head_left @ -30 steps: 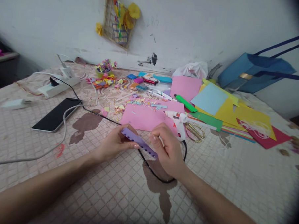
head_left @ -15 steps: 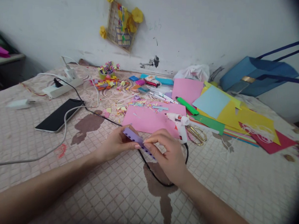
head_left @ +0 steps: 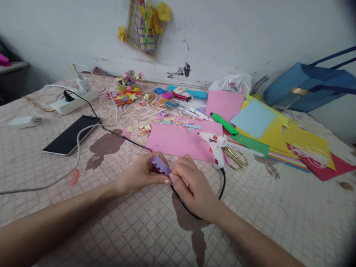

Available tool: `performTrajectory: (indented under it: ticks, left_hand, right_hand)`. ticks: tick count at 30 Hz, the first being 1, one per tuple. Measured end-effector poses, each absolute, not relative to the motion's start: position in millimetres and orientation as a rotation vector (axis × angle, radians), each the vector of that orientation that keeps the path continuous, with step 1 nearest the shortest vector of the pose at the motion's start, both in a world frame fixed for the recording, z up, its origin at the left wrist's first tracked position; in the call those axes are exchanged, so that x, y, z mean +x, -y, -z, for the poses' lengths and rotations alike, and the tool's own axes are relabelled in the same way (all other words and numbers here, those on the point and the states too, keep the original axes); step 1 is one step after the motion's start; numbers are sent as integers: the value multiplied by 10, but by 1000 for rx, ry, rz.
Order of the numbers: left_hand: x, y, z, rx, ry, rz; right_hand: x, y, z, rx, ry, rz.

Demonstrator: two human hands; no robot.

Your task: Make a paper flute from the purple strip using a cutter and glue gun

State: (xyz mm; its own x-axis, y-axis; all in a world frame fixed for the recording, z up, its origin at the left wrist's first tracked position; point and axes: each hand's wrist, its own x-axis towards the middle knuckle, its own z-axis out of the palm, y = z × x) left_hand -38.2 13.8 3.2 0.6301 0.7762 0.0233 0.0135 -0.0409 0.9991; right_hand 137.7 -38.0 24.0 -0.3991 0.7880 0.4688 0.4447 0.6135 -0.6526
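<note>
A purple paper strip with dark dots along its edge (head_left: 161, 166) is held between both hands above the table. My left hand (head_left: 145, 170) pinches it from the left, thumb in front and fingers behind. My right hand (head_left: 192, 185) is closed on the strip's other end, which its fingers hide. Just beyond the hands lies a pink sheet (head_left: 177, 143) with paper scraps at its back. On the sheet's right edge rests a white glue gun (head_left: 216, 149), its black cord (head_left: 223, 186) looping under my right hand.
Gold-handled scissors (head_left: 237, 159) lie beside the glue gun. Coloured sheets (head_left: 255, 119) and a green cutter-like tool (head_left: 224, 123) are at the right, with a blue bag (head_left: 306, 88) behind. A phone (head_left: 73, 135), a power strip (head_left: 74, 101) and a grey cable (head_left: 77, 152) occupy the left.
My right hand has moved slightly left, closer to my left hand. Less of the purple strip shows now, its right part covered by my right hand. The view has shifted slightly.
</note>
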Motion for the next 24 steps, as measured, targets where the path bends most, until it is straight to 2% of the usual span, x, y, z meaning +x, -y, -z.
performTrajectory:
  ticks: [8,12,19,24]
  left_hand:
    - [-402,-213,-27,1411,-615,-711]
    - [-438,-289,5,1441,-545,-762]
    - [-462,-317,18,1562,-474,-776]
    - [-434,-271,-10,1445,-555,-688]
  right_hand:
    - [1527,301,-153,-1334,1583,-616]
    - [1548,295,-148,-1253,1578,-861]
    - [1488,308,-112,-1129,1319,-1567]
    - [1484,293,-37,-1138,1249,-1587]
